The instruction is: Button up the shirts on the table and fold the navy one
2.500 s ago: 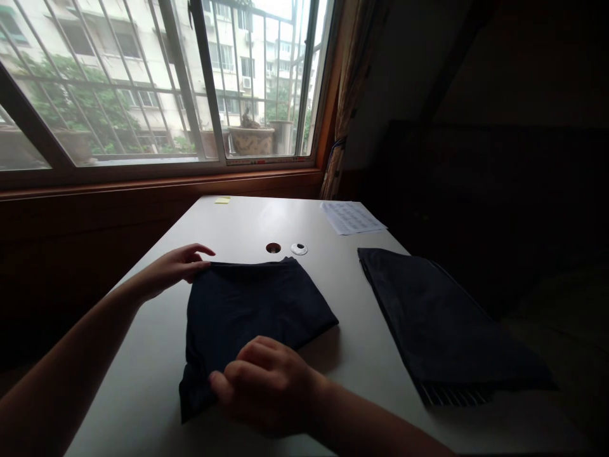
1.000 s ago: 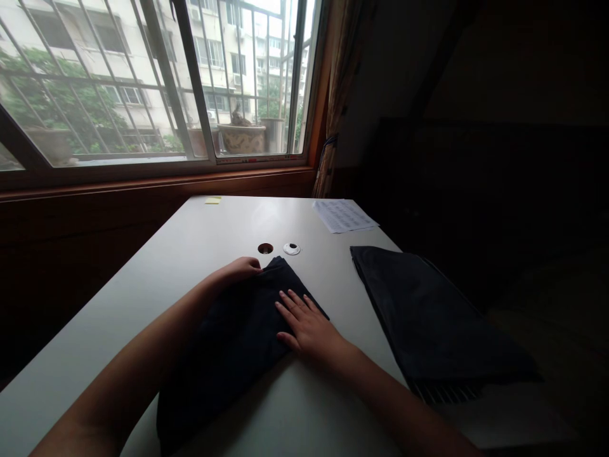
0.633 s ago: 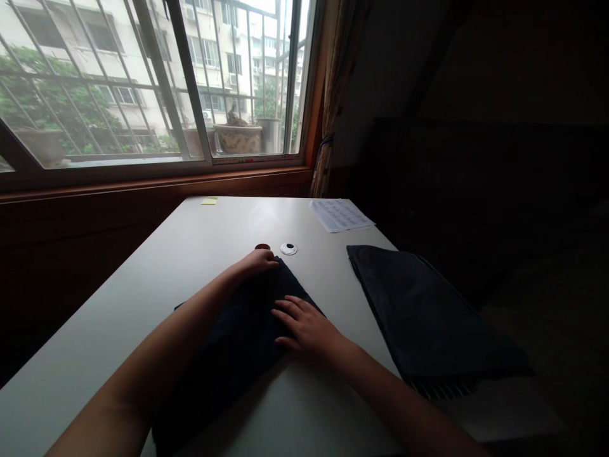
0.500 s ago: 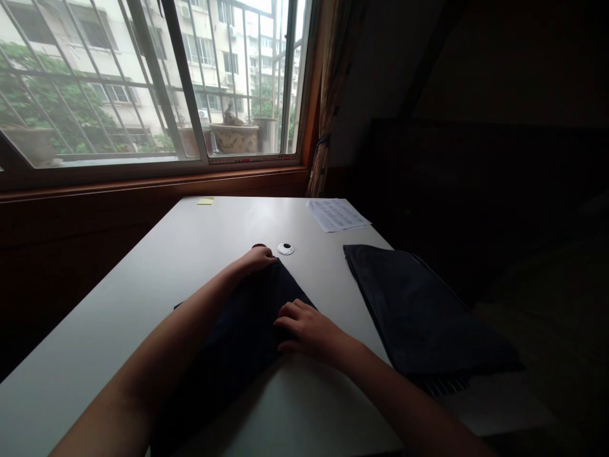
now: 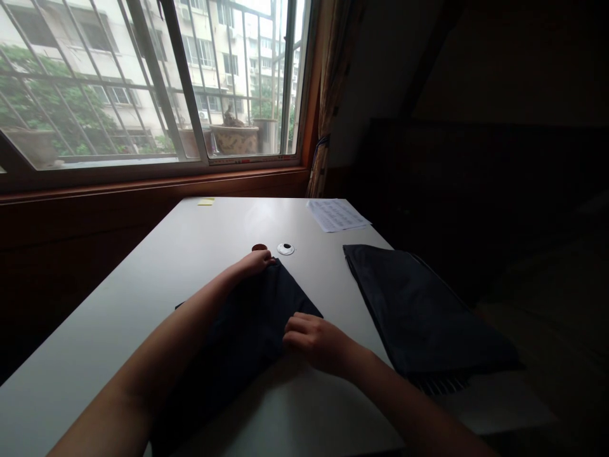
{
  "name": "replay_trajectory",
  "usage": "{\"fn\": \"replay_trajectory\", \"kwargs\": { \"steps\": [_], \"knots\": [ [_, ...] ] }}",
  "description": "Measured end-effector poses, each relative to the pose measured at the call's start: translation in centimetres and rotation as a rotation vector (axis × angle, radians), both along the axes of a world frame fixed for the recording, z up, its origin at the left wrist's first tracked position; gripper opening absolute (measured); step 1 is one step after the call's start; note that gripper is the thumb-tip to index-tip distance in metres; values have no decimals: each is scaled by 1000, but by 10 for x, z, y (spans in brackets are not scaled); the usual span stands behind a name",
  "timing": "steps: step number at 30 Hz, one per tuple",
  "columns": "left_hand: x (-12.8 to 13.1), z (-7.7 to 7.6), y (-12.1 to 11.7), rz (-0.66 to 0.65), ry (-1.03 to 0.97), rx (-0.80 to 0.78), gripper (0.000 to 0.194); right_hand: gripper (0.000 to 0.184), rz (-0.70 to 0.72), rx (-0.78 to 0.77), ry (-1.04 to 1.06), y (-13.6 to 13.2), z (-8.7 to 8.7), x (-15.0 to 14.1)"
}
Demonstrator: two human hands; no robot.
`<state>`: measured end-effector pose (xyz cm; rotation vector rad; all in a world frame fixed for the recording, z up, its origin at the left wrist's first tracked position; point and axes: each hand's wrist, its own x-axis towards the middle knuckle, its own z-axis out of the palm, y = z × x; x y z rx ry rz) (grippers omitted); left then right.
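A folded dark navy garment (image 5: 257,317) lies on the white table (image 5: 200,254) in front of me. My left hand (image 5: 255,260) rests closed on the garment's far corner, its forearm lying across the cloth. My right hand (image 5: 316,339) is at the garment's right edge with fingers curled in, pinching the cloth there. A second dark folded garment (image 5: 419,311) lies flat to the right, with a striped edge showing at its near end.
A sheet of printed paper (image 5: 337,214) lies at the table's far right. A cable hole (image 5: 259,247) and its white cap (image 5: 285,249) sit just past my left hand. A yellow sticky note (image 5: 206,202) is near the window sill. The room to the right is dark.
The garment went from a wide fold to a narrower one. My right hand lay flat on it, then slid toward me and curled onto its right edge. My left hand stayed at the far corner.
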<state>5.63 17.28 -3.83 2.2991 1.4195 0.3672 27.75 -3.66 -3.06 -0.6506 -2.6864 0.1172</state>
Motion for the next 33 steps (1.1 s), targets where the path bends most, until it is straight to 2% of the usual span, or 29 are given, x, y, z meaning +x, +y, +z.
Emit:
{"fn": "replay_trajectory", "kwargs": {
  "steps": [3,6,11,14,17,19,21,23,28,30,33],
  "knots": [
    [-3,4,-6,9,1,80,16,14,-9,36,28,-1,0,2],
    [-4,11,-12,-2,-15,166,21,12,-6,60,-1,-1,-8,0],
    [2,21,-20,-180,-9,185,21,10,-5,55,-44,-3,-17,-3],
    [7,22,-30,-287,6,168,19,7,-30,31,-25,-2,-14,-1],
    [6,24,-43,-340,25,141,19,7,-39,7,-31,-1,-11,2],
    [3,25,-50,-321,44,131,28,7,-38,3,-50,-1,-10,4],
    [-1,26,-55,-258,73,126,40,7,-37,3,-61,-1,-11,4],
    [-4,29,-57,-183,110,114,45,7,-38,-4,-59,-1,-13,3],
    [2,39,-50,-59,212,44,32,4,-45,-21,-54,0,-16,3],
    [8,42,-46,-40,263,-2,27,4,-49,-28,-53,0,-16,3],
    [17,46,-43,-50,337,-61,28,6,-57,-35,-43,-1,-17,3]
  ]
}}
